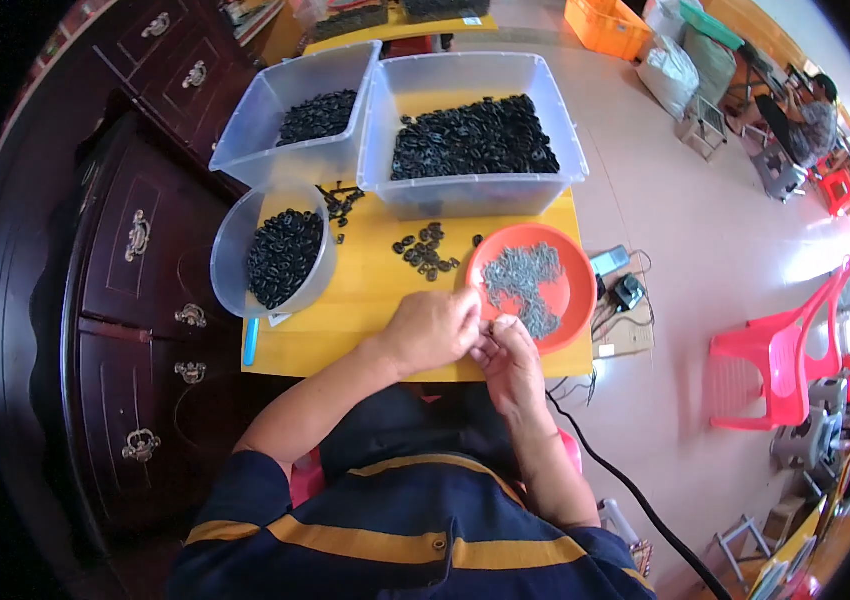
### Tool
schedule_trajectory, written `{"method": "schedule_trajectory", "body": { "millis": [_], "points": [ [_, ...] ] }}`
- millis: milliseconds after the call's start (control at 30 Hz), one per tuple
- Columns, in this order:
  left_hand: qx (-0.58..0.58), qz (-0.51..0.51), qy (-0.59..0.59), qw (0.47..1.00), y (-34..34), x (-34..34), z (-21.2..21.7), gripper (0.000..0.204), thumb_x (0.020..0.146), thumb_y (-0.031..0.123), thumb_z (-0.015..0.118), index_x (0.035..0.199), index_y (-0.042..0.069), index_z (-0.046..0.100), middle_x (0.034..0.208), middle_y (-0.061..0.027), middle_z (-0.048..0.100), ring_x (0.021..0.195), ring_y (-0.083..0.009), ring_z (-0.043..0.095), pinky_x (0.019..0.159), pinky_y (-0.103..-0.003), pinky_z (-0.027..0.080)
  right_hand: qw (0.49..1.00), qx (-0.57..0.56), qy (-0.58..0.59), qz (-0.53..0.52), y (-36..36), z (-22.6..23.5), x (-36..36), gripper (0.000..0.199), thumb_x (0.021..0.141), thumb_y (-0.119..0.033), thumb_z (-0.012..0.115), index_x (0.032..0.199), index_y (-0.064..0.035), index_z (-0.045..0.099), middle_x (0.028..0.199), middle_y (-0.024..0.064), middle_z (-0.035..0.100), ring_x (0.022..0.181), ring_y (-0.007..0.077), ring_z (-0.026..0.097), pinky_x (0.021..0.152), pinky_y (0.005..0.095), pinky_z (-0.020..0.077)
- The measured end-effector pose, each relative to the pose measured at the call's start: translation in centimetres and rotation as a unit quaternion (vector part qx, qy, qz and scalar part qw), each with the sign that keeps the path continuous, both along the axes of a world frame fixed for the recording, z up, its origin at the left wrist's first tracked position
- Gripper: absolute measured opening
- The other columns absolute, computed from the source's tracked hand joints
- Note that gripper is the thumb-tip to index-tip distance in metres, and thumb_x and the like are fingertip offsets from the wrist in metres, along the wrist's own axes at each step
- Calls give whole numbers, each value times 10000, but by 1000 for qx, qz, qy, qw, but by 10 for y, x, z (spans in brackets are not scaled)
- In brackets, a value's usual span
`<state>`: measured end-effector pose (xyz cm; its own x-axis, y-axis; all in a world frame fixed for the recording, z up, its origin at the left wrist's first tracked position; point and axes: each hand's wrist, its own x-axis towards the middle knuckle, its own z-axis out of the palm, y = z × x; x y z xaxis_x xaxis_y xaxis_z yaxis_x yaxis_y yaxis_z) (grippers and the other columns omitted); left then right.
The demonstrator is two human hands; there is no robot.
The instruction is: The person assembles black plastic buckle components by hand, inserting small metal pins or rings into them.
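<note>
My left hand (432, 328) and my right hand (513, 365) meet over the near edge of the yellow table (365, 300). Both have their fingers pinched together, and whatever they hold is too small and hidden to make out. Right beside them, an orange plate (581, 315) carries a heap of small silvery metal pieces (525, 275). Just beyond my left hand lies a loose group of small black oval parts (427, 250). A round clear tub (228, 255) to the left holds many similar black parts (285, 258).
Two clear plastic bins (475, 196) (235, 150) with black parts stand at the table's far side. A blue stick (251, 342) lies at the left edge. Dark wooden drawers (135, 330) border the left. Rightward are a pink chair (770, 365), a black cable (635, 490) and a seated person (805, 125).
</note>
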<state>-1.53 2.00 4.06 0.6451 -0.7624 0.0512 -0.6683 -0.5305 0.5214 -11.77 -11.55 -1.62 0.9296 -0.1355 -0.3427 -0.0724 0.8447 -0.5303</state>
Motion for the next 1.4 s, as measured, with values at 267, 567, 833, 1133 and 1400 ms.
{"method": "schedule_trajectory", "body": {
  "millis": [267,567,833,1133,1400],
  "points": [
    [-66,34,31,997,1,18,-8,106,892,159,639,937,69,609,736,-128,681,689,-352,681,630,-461,523,998,-65,13,4,11,-7,-19,40,1001,-133,578,1018,-97,582,1028,65,681,870,143,658,817,289,521],
    [12,-76,-79,994,-56,31,-46,120,878,199,675,884,80,662,886,-93,663,823,-324,693,712,-460,566,985,-136,6,103,23,-16,-28,70,999,-152,586,993,-83,593,998,48,674,838,102,630,789,252,494],
    [21,-83,-95,992,-76,31,-58,135,876,210,683,889,79,653,892,-98,660,838,-323,695,721,-460,565,984,-129,5,119,15,-22,-29,93,991,-179,610,999,-87,595,989,37,676,830,96,631,782,246,496],
    [2,-95,-93,991,-86,29,-57,85,861,150,648,856,70,678,860,-116,664,800,-332,706,697,-469,570,983,-130,-4,129,12,-21,-29,98,993,-189,614,1003,-93,594,990,33,675,829,97,628,784,252,502],
    [-3,-87,-130,988,-92,25,-54,134,875,128,597,838,59,706,830,-134,678,743,-342,718,658,-478,577,984,-124,-2,126,10,-20,-31,100,994,-193,617,1000,-96,593,989,29,675,829,97,626,787,252,499]
  ]
}}
